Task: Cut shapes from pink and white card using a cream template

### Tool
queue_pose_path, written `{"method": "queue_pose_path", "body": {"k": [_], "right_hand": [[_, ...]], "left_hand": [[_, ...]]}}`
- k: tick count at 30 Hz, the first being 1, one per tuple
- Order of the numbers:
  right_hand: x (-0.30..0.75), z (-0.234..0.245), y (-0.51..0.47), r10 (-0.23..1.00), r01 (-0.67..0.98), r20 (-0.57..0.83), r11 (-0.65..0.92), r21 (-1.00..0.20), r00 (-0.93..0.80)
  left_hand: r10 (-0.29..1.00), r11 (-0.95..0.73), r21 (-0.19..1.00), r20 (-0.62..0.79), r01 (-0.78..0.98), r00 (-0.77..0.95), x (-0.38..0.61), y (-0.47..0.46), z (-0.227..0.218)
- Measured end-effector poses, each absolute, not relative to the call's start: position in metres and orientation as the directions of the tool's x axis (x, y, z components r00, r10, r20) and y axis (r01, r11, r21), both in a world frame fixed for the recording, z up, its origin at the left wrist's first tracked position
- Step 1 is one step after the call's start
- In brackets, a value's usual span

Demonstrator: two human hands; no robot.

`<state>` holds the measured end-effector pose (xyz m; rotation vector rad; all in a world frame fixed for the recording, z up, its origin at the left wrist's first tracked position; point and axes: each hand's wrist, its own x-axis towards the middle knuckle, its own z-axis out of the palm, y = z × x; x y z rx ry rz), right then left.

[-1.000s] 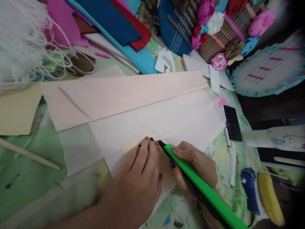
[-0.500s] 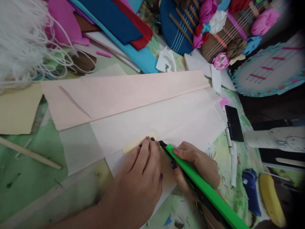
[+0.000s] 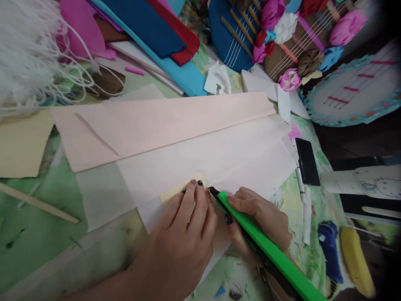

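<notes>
My left hand lies flat, fingers stretched out, pressing on a small pale yellow piece of paper or card. Under that piece are white and tan sheets, mostly covered by my hands. My right hand is closed round a long green tool with black parts; its exact kind is unclear. The tool's narrow dark tip touches or nearly touches the paper beside my left fingertips. A large pale, thin sheet spreads beyond both hands, with a folded pale pink paper along its far side.
White string is heaped at the far left. Folded blue paper and decorated guitar shapes lie at the back. On the right are a phone, a white bottle, a blue glue gun and a yellow banana-shaped object.
The view has shifted very slightly. My left fingers have moved a little, while the green tool's tip stays at nearly the same spot.
</notes>
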<state>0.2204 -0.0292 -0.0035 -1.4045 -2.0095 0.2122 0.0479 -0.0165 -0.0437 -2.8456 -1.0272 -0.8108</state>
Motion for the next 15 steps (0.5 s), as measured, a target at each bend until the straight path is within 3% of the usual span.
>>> {"method": "queue_pose_path", "body": {"k": [15], "right_hand": [[0.2192, 0.0024, -0.0303, 0.897, 0.781, 0.402, 0.382, -0.495, -0.184]], "left_hand": [[0.597, -0.783, 0.16, 0.461, 0.601, 0.656, 0.0475, -0.0165, -0.0436]]}}
